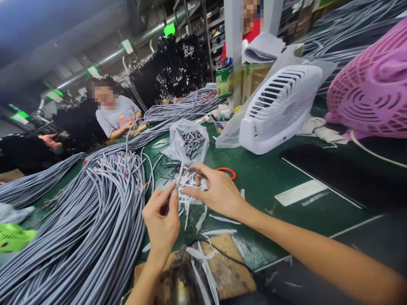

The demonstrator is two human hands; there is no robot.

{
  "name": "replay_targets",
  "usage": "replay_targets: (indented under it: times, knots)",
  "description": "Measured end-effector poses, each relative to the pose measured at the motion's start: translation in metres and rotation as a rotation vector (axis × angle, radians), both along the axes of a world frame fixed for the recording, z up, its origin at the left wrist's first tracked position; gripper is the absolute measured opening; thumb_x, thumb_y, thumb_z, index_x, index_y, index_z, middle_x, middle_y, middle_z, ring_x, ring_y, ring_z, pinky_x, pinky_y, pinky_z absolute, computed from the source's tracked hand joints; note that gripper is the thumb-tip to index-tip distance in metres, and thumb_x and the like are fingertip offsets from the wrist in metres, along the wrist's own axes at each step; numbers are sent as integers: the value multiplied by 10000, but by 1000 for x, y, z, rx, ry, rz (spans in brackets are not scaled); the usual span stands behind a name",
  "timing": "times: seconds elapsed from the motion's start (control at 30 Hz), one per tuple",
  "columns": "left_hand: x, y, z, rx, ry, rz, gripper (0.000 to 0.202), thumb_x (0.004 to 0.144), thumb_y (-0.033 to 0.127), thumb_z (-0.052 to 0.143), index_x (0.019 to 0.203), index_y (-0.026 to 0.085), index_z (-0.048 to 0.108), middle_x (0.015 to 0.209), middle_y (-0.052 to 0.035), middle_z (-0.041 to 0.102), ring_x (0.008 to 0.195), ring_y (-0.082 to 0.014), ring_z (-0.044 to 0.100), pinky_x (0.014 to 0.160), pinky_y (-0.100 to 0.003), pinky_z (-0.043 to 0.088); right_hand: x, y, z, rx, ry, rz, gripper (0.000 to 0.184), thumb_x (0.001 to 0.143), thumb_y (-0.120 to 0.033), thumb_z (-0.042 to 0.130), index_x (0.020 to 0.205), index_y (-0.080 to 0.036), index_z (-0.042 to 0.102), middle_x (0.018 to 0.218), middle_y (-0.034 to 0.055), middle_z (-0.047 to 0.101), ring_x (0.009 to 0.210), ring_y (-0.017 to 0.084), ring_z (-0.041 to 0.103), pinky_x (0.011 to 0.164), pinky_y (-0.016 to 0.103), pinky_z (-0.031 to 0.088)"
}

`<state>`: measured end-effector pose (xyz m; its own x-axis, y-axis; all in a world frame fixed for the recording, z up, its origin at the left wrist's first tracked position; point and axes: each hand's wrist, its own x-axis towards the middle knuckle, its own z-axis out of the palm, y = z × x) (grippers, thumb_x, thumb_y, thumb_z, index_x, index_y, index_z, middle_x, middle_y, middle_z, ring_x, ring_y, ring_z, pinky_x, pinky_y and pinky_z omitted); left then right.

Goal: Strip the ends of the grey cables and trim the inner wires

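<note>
My left hand (163,218) pinches the end of a thin grey cable (179,174) between thumb and fingers. My right hand (213,189) meets it from the right, fingertips closed on the same cable end. Under both hands lie white paper strips (219,232) and short dark tube pieces on the green table (263,178). A big bundle of grey cables (95,220) spreads to the left. Just beyond my hands stands a clear plastic bag (187,144) full of small dark sleeves.
A white desk fan (276,110) and a pink fan (372,84) stand at right. An orange ring (227,170) lies behind my right hand. A seated person (116,114) works across the table at left; another stands far back. A brown board (219,271) lies near me.
</note>
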<state>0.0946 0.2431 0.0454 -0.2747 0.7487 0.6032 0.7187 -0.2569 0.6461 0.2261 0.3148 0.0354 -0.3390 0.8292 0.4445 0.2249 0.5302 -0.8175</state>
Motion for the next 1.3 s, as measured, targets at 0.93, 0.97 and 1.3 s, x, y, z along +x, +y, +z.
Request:
replay_targets:
  times: [0.93, 0.97, 1.3]
  knots:
    - [4, -3, -5, 69, 149, 47, 142, 745, 198, 606, 824, 148, 713, 512, 38, 485, 413, -56, 406, 395, -175, 335, -6, -18, -10, 372, -74, -83, 331, 888, -226, 435, 600, -154, 582, 528, -11, 562, 471, 85, 465, 499, 213, 293]
    - [3, -2, -5, 47, 117, 54, 148, 739, 209, 607, 819, 151, 718, 514, 32, 503, 416, -60, 419, 398, -177, 341, -7, -21, -10, 435, -47, -92, 326, 890, -222, 430, 618, -150, 595, 542, -1, 575, 488, 90, 479, 513, 217, 303]
    - [-6, 6, -3, -254, -419, 84, 281, 644, 385, 652, 669, 110, 702, 491, -5, 597, 389, -86, 475, 382, -188, 374, -8, -22, -9, 582, -48, -165, 309, 883, -214, 444, 641, -149, 625, 569, 13, 624, 517, 103, 541, 532, 231, 323]
